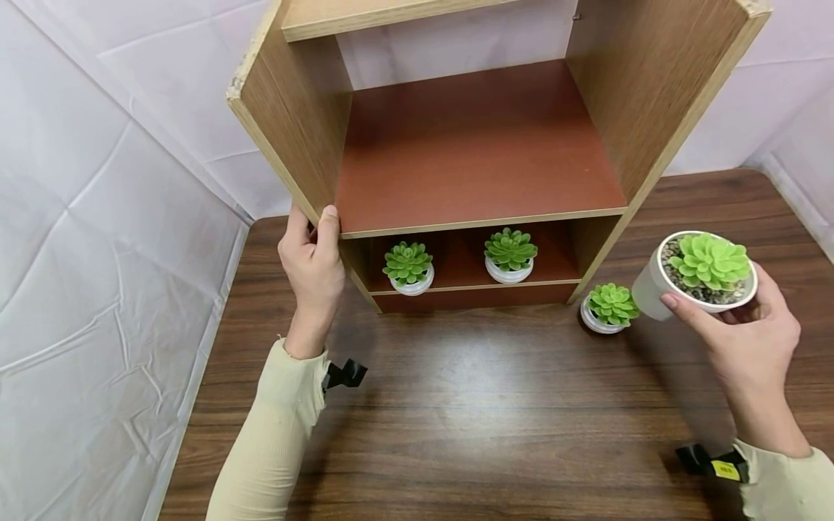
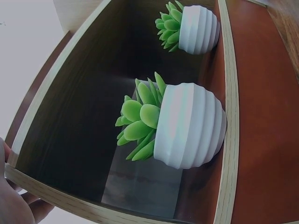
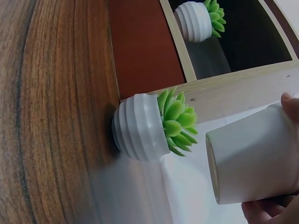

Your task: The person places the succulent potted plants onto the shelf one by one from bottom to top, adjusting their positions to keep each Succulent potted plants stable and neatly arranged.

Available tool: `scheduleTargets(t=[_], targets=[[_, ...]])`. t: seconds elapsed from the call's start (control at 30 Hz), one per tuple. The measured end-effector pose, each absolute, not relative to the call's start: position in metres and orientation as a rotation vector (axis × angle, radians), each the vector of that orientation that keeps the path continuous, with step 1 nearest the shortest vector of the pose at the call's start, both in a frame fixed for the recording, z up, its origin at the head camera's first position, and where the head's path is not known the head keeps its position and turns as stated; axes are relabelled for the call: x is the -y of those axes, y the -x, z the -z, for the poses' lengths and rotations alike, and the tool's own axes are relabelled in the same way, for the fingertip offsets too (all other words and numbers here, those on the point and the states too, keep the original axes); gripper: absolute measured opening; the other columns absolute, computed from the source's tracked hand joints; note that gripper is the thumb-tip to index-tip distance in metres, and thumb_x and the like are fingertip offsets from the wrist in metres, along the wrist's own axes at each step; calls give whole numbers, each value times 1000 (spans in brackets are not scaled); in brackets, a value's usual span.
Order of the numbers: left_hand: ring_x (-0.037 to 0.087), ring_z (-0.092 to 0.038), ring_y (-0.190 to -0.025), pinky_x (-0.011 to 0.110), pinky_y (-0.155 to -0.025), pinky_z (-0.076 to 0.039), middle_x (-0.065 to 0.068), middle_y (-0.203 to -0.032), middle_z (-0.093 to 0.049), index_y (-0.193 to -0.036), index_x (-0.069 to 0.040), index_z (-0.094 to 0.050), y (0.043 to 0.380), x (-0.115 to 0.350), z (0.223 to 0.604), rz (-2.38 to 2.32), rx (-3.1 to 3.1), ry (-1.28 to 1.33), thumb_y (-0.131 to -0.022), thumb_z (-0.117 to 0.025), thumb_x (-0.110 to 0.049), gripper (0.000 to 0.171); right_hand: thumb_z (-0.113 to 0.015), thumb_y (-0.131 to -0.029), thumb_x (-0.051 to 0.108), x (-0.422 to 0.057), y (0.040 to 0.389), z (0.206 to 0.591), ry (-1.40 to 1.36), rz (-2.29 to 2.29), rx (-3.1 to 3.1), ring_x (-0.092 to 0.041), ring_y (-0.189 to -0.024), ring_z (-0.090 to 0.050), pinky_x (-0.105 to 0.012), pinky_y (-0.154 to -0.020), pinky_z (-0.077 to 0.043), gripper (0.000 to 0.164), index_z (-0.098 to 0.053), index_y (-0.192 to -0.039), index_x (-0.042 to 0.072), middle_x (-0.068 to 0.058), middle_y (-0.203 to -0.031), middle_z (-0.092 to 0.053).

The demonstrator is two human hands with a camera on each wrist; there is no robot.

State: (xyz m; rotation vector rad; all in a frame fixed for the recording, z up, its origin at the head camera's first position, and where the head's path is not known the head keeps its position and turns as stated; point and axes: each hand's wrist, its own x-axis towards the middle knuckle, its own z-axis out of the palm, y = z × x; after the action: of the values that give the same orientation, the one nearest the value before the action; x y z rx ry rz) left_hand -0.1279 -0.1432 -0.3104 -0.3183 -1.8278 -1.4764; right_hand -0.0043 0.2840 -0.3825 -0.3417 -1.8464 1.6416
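My left hand (image 1: 314, 264) grips the left side panel of a wooden shelf unit (image 1: 482, 148), thumb on the front edge. In my right hand (image 1: 756, 340) is a larger smooth white pot with a green succulent (image 1: 710, 262) and pebbles, held tilted above the table. Its plain white side (image 3: 257, 156) shows in the right wrist view. A small ribbed white pot with a succulent (image 1: 609, 307) stands on the table by the shelf's right side. Two similar potted succulents (image 1: 407, 268) (image 2: 191, 126) sit on the lower shelf, the second potted succulent (image 1: 510, 255) farther right.
The shelf unit stands on a dark wood-grain table (image 1: 469, 420). White sheeting (image 1: 98, 217) hangs at the left and behind. The red-brown middle shelf board lies above the lower compartment, and a higher board (image 1: 391, 14) crosses the top of the view.
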Motion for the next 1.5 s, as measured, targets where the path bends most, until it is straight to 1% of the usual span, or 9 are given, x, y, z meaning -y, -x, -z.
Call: scheduleTargets(t=[0.13, 0.27, 0.5, 0.8, 0.97, 1.1, 1.27, 1.4, 1.5], targets=[[8, -57, -73, 22, -66, -46, 18, -81, -62, -105, 10, -62, 127, 143, 311, 1455, 1838, 295, -93, -56, 2, 16, -83, -60, -20, -283, 4, 380, 345, -1579, 1904, -16, -100, -62, -14, -76, -48, 77, -63, -130, 6, -14, -122, -62], [9, -57, -72, 22, -66, -46, 16, -81, -62, -106, 10, -63, 127, 144, 312, 1457, 1840, 287, -93, -56, 1, 16, -83, -59, -20, -281, 3, 378, 348, -1570, 1916, -15, -99, -62, -13, -75, -48, 79, -62, -131, 7, -13, -122, -62], [12, -60, -73, 23, -66, -47, 12, -84, -65, -107, 4, -66, 126, 146, 313, 1469, 1837, 298, -94, -59, -6, 18, -82, -58, -23, -274, 0, 372, 330, -1608, 1881, -16, -97, -62, -13, -73, -48, 79, -63, -129, 4, -14, -120, -63], [12, -61, -76, 23, -68, -48, 17, -86, -65, -109, 7, -64, 127, 145, 312, 1478, 1842, 295, -95, -57, -3, 19, -80, -57, -25, -266, -4, 361, 262, -1634, 1857, -18, -100, -62, -15, -75, -48, 78, -63, -128, 1, -17, -121, -62], [13, -62, -77, 24, -69, -49, 16, -88, -66, -111, 5, -65, 127, 146, 312, 1490, 1834, 313, -95, -57, -4, 20, -79, -56, -27, -263, -5, 356, 243, -1636, 1850, -19, -101, -61, -15, -76, -48, 77, -63, -127, -2, -17, -120, -62], [14, -62, -78, 25, -69, -50, 14, -88, -67, -111, 3, -66, 127, 146, 312, 1507, 1826, 331, -95, -59, -6, 20, -78, -56, -28, -260, -6, 354, 246, -1616, 1865, -19, -102, -60, -15, -78, -47, 78, -62, -128, -1, -16, -121, -63], [14, -62, -77, 25, -69, -50, 14, -87, -67, -111, 3, -66, 128, 146, 312, 1511, 1818, 336, -95, -59, -6, 20, -79, -56, -26, -259, -6, 353, 260, -1549, 1921, -18, -102, -60, -15, -78, -47, 80, -62, -129, 0, -15, -121, -63], [13, -61, -76, 25, -69, -49, 14, -85, -66, -109, 5, -65, 127, 145, 310, 1505, 1824, 331, -95, -59, -4, 19, -81, -57, -24, -259, -7, 353, 294, -1477, 1979, -15, -98, -61, -14, -76, -47, 81, -62, -131, 3, -12, -121, -64], [12, -60, -76, 24, -69, -49, 18, -85, -65, -109, 8, -64, 121, 141, 301, 1499, 1832, 326, -94, -57, -1, 19, -82, -57, -23, -258, -8, 353, 309, -1435, 2014, -14, -96, -62, -14, -75, -47, 82, -62, -131, 5, -10, -120, -64]])
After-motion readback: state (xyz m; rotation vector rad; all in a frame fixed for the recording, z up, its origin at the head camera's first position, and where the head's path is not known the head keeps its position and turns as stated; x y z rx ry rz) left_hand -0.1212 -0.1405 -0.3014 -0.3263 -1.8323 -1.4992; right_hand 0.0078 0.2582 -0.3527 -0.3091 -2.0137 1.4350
